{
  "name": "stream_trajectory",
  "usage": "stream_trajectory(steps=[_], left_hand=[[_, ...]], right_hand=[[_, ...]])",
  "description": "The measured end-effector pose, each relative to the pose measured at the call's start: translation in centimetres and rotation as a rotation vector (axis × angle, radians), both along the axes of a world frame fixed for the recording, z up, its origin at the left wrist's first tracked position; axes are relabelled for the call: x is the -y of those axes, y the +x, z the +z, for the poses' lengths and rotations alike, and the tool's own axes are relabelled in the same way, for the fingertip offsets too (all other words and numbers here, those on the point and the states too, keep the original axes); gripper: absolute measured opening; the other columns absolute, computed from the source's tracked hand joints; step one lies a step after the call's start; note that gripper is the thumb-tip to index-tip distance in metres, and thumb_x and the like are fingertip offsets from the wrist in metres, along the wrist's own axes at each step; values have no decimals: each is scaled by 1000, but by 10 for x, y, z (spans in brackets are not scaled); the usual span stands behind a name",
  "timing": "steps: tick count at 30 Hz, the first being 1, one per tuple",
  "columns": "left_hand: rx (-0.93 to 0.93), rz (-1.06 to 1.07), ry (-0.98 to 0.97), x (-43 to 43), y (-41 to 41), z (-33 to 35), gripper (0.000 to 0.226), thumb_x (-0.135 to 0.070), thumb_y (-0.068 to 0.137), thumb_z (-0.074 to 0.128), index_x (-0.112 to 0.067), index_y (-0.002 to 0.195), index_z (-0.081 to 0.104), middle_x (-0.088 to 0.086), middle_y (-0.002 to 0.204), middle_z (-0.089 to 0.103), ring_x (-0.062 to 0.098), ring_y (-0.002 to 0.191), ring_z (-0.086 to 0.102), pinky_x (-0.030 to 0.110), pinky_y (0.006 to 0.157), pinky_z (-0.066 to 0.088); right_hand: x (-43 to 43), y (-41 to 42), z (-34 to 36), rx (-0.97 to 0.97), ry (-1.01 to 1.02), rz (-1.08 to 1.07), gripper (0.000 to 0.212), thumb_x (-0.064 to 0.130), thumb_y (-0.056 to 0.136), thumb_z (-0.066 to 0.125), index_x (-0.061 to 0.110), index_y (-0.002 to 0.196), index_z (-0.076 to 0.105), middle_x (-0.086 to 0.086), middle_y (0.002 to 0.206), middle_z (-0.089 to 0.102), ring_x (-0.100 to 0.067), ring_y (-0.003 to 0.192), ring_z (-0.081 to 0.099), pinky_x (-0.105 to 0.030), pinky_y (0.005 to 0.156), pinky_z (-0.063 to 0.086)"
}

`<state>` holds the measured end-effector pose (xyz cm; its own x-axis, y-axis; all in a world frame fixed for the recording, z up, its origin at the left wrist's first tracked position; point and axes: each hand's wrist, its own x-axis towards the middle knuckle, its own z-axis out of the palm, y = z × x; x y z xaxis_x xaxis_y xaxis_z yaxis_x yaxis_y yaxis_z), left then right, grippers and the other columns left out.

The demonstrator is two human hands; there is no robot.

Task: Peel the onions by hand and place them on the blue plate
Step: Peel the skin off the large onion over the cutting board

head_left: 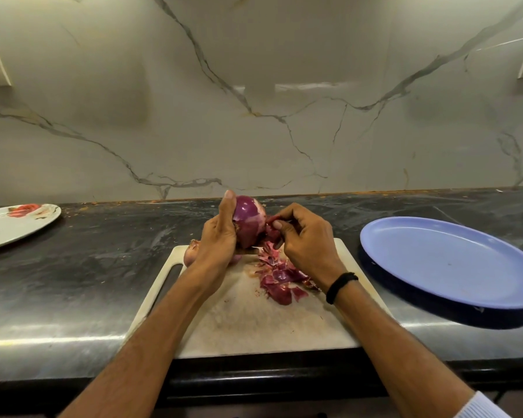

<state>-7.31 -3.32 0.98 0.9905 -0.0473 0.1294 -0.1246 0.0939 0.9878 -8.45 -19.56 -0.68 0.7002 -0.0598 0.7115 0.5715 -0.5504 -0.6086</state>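
The left hand [216, 236] grips the onion [249, 221] above the board's [254, 327] far edge, steadying it for stripping. The right hand's [305, 239] fingers [287, 214] pinch a skin flap [271, 233] on it. Peels [280, 276] lie on the board below. The plate [450, 263], right of the board, holds no onion.

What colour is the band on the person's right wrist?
Black; the wristband circles the right wrist, clearest in the head view.
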Motion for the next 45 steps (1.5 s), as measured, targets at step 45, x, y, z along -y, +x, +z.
stream_trajectory(steps=[45], left_hand=[[12,-150,-140,-1,-4,4,43,-54,100,48,-18,122,59,25,113,68,30,78,71,35,55,55]], right_hand=[[-7,0,-7,196,-304,48,58,43,81,75,15,125,48,-3,114,54,-7,92,50,-11,80,43]])
